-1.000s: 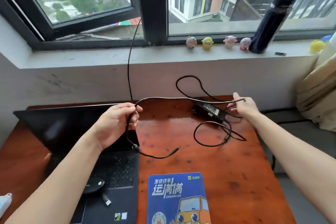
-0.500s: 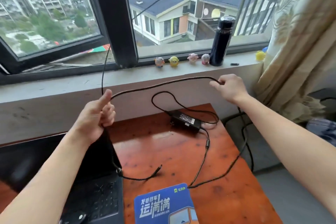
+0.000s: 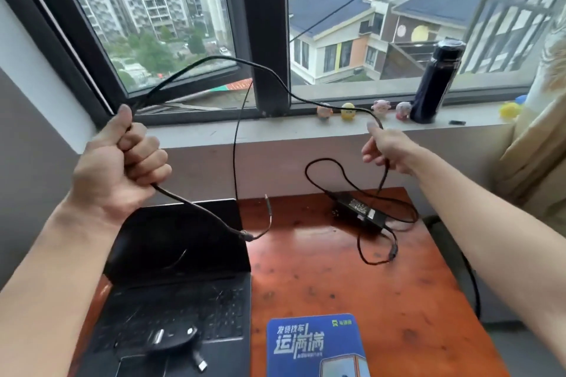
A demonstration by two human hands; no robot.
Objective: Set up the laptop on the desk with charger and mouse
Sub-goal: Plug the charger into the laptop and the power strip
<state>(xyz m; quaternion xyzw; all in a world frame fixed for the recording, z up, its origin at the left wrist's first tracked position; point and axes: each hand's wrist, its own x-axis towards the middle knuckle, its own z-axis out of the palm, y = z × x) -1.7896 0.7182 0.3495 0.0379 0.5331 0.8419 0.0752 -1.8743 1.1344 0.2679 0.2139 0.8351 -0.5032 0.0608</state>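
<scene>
While my left hand (image 3: 122, 168) fists the charger cable (image 3: 245, 63) and my right hand (image 3: 386, 150) grips it farther along, spread wide to straighten it, its power brick (image 3: 361, 211) lies on the tabletop (image 3: 337, 285); its plug (image 3: 267, 202) dangles beside the laptop (image 3: 183, 254).

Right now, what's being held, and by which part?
The charger cable: left hand grips it near the dangling plug end; right hand holds it farther along, toward the power brick.

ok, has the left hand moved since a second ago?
Yes. The left hand, gripping the charger cable, has risen: it was in front of the laptop screen, now above it, thumb by the windowsill.
</scene>
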